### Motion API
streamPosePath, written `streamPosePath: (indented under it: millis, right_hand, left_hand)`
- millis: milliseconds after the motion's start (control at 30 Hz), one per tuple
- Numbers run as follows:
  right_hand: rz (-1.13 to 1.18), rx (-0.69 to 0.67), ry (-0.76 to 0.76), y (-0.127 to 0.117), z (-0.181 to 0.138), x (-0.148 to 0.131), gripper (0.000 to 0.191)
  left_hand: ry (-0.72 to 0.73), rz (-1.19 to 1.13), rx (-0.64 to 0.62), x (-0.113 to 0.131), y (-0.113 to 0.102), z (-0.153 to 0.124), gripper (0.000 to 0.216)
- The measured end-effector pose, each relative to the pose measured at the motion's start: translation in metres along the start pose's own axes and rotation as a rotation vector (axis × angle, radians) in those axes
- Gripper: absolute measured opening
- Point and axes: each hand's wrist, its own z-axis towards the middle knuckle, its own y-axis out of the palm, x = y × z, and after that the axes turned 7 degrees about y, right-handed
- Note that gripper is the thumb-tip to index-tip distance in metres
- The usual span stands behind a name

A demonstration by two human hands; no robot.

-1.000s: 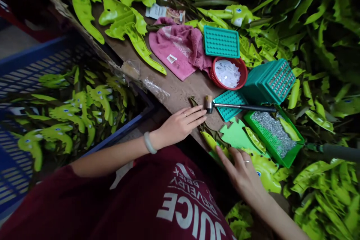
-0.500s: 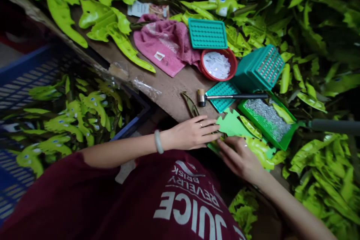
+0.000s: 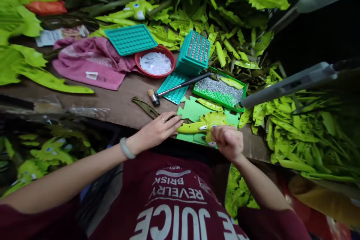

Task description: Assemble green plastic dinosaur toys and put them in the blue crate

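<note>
My left hand [image 3: 157, 131], with a pale bangle and a ring, bends its fingers over the long end of a yellow-green plastic animal-shaped piece [image 3: 194, 127]. A dark olive strip [image 3: 143, 105] runs out beside these fingers. Closed like a fist, my right hand [image 3: 228, 140] is at the piece's head, its fingertips by the blue-and-white eye. Anything inside that fist is hidden. Beneath the piece lies a green foam mat [image 3: 188, 108]. A two-faced mallet [image 3: 180, 85] rests beyond it, across a teal tray [image 3: 176, 93] and the rim of a green box [image 3: 218, 101] of small metal parts.
Behind are a red basket [image 3: 172, 58] of white pieces, stacked teal trays [image 3: 188, 60], another teal tray [image 3: 131, 39] and a pink towel [image 3: 92, 63]. Yellow-green plastic parts [image 3: 298, 135] are heaped right. A grey rod-like tool [image 3: 287, 84] points in from the right.
The view has swung right and levelled. My right hand has drawn away from my left and closed by the animal head. More of the yellow-green piece now shows between them.
</note>
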Motion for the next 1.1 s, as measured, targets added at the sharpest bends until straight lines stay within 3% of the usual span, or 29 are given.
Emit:
streamPosePath:
  millis: [100, 167, 233, 300, 333, 400, 433, 500, 567, 700, 767, 833, 933, 1000, 1100]
  right_hand:
    - [0.055, 0.223, -0.118, -0.019, -0.009, 0.007, 0.052]
    - [0.057, 0.557, -0.175, -0.049, -0.016, 0.005, 0.048]
    - [0.011, 0.917, -0.171, -0.075, -0.015, 0.008, 0.038]
    - [-0.051, 1.046, -0.113, -0.089, 0.0, 0.021, 0.015]
    - [-0.083, 0.998, -0.088, -0.09, 0.011, 0.031, 0.01]
    - [-0.133, 0.798, -0.036, -0.087, 0.038, 0.05, 0.039]
    - [-0.142, 0.712, -0.019, -0.085, 0.051, 0.058, 0.045]
    - [-0.102, 0.66, 0.005, -0.085, 0.073, 0.069, 0.039]
    - [0.013, 0.663, 0.053, -0.093, 0.086, 0.075, 0.031]
    - [0.16, 0.493, 0.206, -0.115, 0.096, 0.08, 0.04]
    - [0.14, 0.429, 0.186, -0.117, 0.1, 0.084, 0.045]
    - [0.119, 0.452, 0.096, -0.11, 0.107, 0.089, 0.045]
    - [0.17, 0.592, -0.003, -0.094, 0.116, 0.099, 0.042]
    - [0.208, 0.659, -0.011, -0.083, 0.121, 0.107, 0.037]
    - [0.223, 0.657, 0.012, -0.073, 0.122, 0.121, 0.035]
  left_hand:
    - [-0.013, -0.026, 0.014, 0.002, -0.005, -0.003, 0.043]
    - [-0.012, -0.046, 0.023, 0.001, -0.013, -0.001, 0.042]
    - [-0.011, -0.053, 0.04, -0.003, -0.023, 0.015, 0.038]
    - [-0.004, -0.047, 0.074, -0.015, -0.027, 0.049, 0.031]
    - [0.021, -0.043, 0.085, -0.023, -0.025, 0.073, 0.029]
    - [0.161, -0.039, 0.016, -0.046, -0.01, 0.127, 0.028]
    - [0.28, -0.057, -0.049, -0.058, 0.001, 0.154, 0.028]
    - [0.408, -0.075, -0.221, -0.082, 0.025, 0.198, 0.035]
    - [0.423, -0.038, -0.334, -0.099, 0.043, 0.222, 0.044]
    - [0.418, 0.062, -0.302, -0.109, 0.055, 0.224, 0.056]
    - [0.464, 0.011, -0.27, -0.107, 0.057, 0.22, 0.058]
    - [0.472, -0.044, -0.267, -0.105, 0.06, 0.22, 0.06]
    - [0.379, -0.001, -0.245, -0.103, 0.058, 0.225, 0.061]
    - [0.326, 0.091, -0.226, -0.098, 0.049, 0.225, 0.06]
    - [0.307, 0.172, -0.22, -0.074, 0.027, 0.213, 0.044]
